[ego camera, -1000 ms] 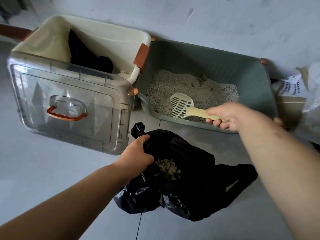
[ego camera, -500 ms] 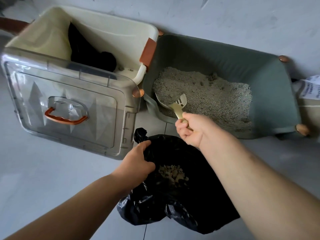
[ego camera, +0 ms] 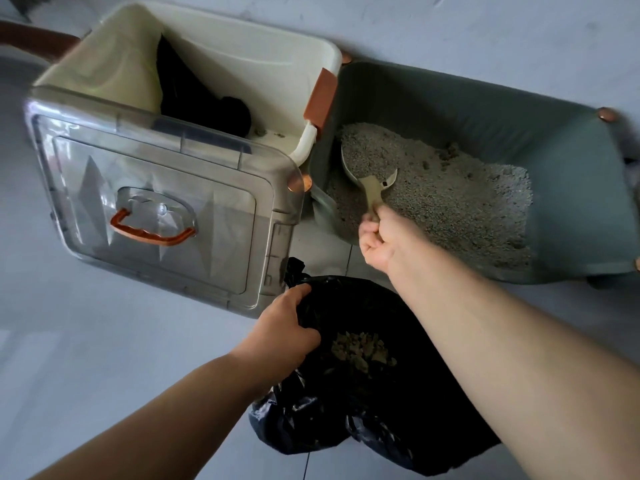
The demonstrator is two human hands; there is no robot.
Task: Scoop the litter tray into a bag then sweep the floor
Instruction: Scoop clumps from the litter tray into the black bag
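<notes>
A green litter tray (ego camera: 571, 161) against the wall holds grey litter (ego camera: 450, 202). My right hand (ego camera: 379, 237) grips the handle of a cream slotted scoop (ego camera: 367, 168), whose blade is dug into the litter at the tray's left end and is loaded with grains. On the floor in front lies a black plastic bag (ego camera: 346, 410) with a small heap of litter clumps (ego camera: 360, 349) inside. My left hand (ego camera: 284, 334) grips the bag's left rim and holds its mouth open.
A cream storage bin (ego camera: 242, 57) with a black bag inside stands left of the tray. Its clear lid (ego camera: 156, 202) with an orange handle (ego camera: 152, 232) hangs open toward me. Grey tiled floor (ego camera: 86, 358) lies to the left; the wall runs behind both containers.
My right hand swung the scoop from the tray's middle to its left end and pushed it into the litter. The left hand stayed on the bag. The view shifted slightly.
</notes>
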